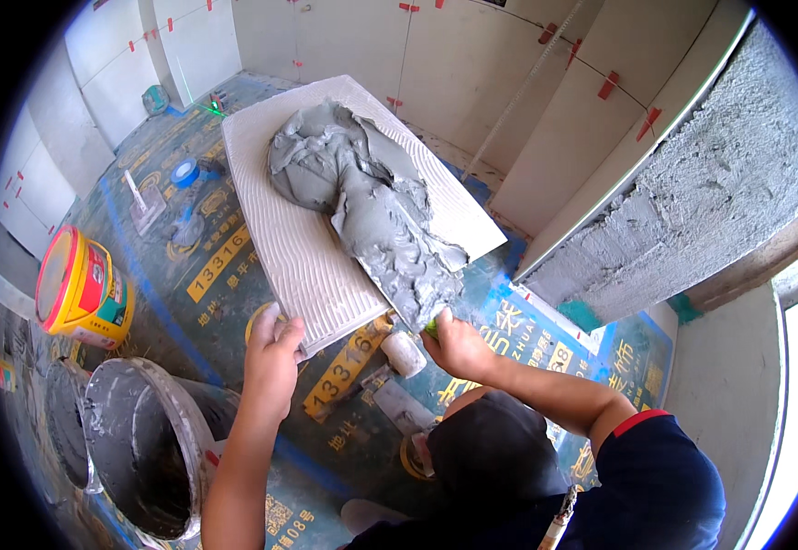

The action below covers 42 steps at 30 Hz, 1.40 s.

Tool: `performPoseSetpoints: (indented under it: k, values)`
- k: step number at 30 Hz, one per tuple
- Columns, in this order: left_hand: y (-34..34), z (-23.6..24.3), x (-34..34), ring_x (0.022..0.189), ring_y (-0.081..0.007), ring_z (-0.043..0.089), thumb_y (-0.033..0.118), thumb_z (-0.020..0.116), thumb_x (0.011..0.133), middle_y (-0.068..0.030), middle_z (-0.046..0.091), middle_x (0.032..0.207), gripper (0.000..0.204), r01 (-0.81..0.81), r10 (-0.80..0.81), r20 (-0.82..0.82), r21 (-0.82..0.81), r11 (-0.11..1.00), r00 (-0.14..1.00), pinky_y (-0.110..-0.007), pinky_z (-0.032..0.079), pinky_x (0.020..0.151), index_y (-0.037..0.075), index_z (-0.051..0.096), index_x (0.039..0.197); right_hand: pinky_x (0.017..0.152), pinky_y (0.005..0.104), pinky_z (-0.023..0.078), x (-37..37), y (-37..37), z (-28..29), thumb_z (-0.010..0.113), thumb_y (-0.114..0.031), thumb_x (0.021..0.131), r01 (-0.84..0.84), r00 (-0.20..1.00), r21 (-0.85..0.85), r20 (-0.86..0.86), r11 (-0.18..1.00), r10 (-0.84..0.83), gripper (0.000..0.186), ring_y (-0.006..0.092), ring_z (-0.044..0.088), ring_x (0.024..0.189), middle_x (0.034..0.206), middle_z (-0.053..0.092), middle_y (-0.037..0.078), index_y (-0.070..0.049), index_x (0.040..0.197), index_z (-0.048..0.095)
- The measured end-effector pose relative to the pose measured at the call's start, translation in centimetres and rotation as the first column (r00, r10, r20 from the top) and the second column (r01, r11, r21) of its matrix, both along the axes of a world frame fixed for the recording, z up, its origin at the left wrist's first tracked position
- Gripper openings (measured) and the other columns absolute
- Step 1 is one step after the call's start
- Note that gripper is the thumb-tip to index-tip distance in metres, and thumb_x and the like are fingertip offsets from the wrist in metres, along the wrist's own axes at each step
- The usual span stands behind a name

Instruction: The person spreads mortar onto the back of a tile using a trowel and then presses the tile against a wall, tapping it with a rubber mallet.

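A large rectangular tile (280, 229) is tilted in front of me, its upward face coated with pale, combed ridges. My left hand (272, 353) grips its near left corner, thumb on the edge. A thick heap of wet grey mortar (326, 156) lies across the middle and runs down towards the near edge. There my right hand (459, 346) is closed round a green handle, apparently a trowel's. Mortar covers most of the trowel's blade (403, 316), leaving a thin metal edge visible.
At left stand a yellow bucket (96, 289) and a mortar-smeared dark bucket (147, 440). A white mallet head (404, 354) lies below the tile; a trowel (147, 206) and blue tape roll (185, 171) lie farther off. Right is a rough cement wall (683, 183).
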<state>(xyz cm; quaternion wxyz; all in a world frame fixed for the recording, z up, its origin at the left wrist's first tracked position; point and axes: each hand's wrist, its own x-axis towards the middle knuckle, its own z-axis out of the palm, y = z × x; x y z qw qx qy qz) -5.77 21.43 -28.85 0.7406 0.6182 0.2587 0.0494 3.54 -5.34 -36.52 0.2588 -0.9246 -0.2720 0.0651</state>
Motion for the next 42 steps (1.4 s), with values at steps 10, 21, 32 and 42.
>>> performPoseSetpoints:
  k: [10,21,32,42]
  values:
    - [-0.7,-0.4,-0.9,0.104,-0.0215,0.062,-0.005,0.045,0.082,-0.0141,0.064,0.114,0.06,0.082,-0.078,0.132,-0.02,0.996,0.988,-0.033,0.047,0.091,-0.007,0.035,0.142,0.072,0.0519,0.052,-3.3,-7.1,-3.5,0.053,-0.028,0.091,-0.031,0.99,-0.222,-0.144,0.975,-0.001,0.035,0.0452,0.064,0.077,0.081,0.063,0.03,0.007,0.089,0.05]
    - [-0.3,-0.9,-1.2,0.097,-0.0211,0.063,-0.005,0.049,0.084,-0.0159,0.064,0.11,0.051,0.146,-0.133,0.242,-0.037,0.989,0.961,-0.031,0.05,0.084,-0.007,0.044,0.134,0.064,0.0438,0.051,-3.3,-14.1,2.8,0.068,-0.021,0.082,-0.145,0.982,-0.023,-0.126,0.989,0.141,0.034,0.0357,0.065,0.07,0.077,0.063,0.022,0.002,0.103,0.054]
    - [-0.4,-2.1,-0.1,0.08,-0.0142,0.062,0.004,0.053,0.095,-0.0102,0.063,0.098,0.035,-0.049,0.072,0.168,-0.137,0.989,0.983,-0.027,0.051,0.07,-0.009,0.047,0.127,0.043,0.0294,0.042,0.9,-0.7,11.3,0.034,-0.071,0.092,0.18,0.706,0.408,-0.687,0.895,0.171,0.071,0.0154,0.052,0.046,0.061,0.049,0.006,-0.004,0.076,0.048]
    - [-0.4,-2.9,-0.5,0.071,-0.007,0.054,0.003,0.055,0.094,-0.0052,0.064,0.088,0.027,-0.074,0.088,0.219,-0.073,0.995,0.972,-0.023,0.043,0.064,-0.006,0.054,0.12,0.046,0.0261,0.043,-2.4,-8.2,4.8,0.039,-0.069,0.092,0.092,0.473,0.386,-0.828,0.918,0.301,0.066,0.0134,0.053,0.05,0.064,0.052,0.005,-0.005,0.078,0.051]
